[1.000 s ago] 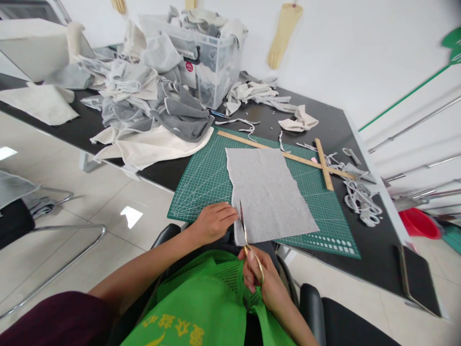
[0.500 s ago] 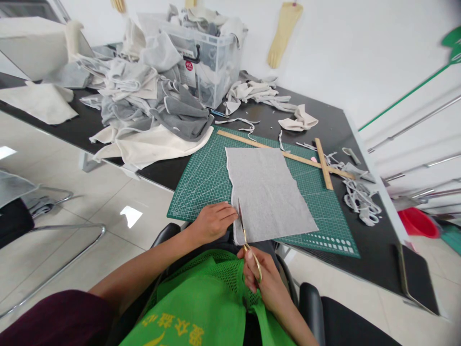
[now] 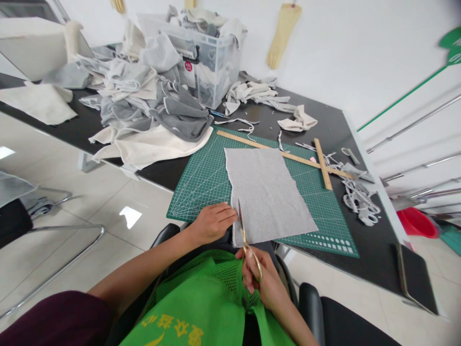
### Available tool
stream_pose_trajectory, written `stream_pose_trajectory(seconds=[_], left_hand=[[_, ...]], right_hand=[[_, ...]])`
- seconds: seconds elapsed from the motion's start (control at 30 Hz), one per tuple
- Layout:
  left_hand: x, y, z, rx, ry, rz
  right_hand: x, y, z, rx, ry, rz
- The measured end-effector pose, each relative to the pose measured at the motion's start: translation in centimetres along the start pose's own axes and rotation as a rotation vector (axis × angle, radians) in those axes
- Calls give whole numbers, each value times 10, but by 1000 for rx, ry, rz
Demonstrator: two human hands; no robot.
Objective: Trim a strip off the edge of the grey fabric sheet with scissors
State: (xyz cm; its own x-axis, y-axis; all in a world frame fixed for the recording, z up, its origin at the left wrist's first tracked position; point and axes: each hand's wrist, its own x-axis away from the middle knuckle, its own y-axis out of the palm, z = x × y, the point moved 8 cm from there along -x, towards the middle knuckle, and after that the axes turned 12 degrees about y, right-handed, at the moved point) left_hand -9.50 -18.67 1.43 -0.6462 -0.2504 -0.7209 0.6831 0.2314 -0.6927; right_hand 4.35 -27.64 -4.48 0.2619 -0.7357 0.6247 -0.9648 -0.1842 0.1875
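Right grip [image 3: 255, 270] is wrapped around the gold handles of the scissors [image 3: 241, 221] at the near edge of the green cutting mat [image 3: 198, 178], while the left grip [image 3: 213, 222] meets the left border of a grey cloth [image 3: 270, 192], fingers together; whether it pinches the fabric cannot be told. That cloth lies flat across the mat's middle, with the blades over its near-left part. Two wooden rulers [image 3: 323, 163] cross at the mat's far-right side.
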Motion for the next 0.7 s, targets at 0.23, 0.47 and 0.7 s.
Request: stream_pose_trajectory(seconds=[0.23, 0.47, 0.7], left_hand=[[-2, -3, 2, -6, 25, 6], [-4, -4, 3, -8, 34, -17], [-5, -4, 4, -16, 36, -12]], right_hand=[[-12, 2, -15, 5, -10, 5], [-14, 2, -14, -10, -43, 2], [-9, 2, -16, 41, -50, 10]])
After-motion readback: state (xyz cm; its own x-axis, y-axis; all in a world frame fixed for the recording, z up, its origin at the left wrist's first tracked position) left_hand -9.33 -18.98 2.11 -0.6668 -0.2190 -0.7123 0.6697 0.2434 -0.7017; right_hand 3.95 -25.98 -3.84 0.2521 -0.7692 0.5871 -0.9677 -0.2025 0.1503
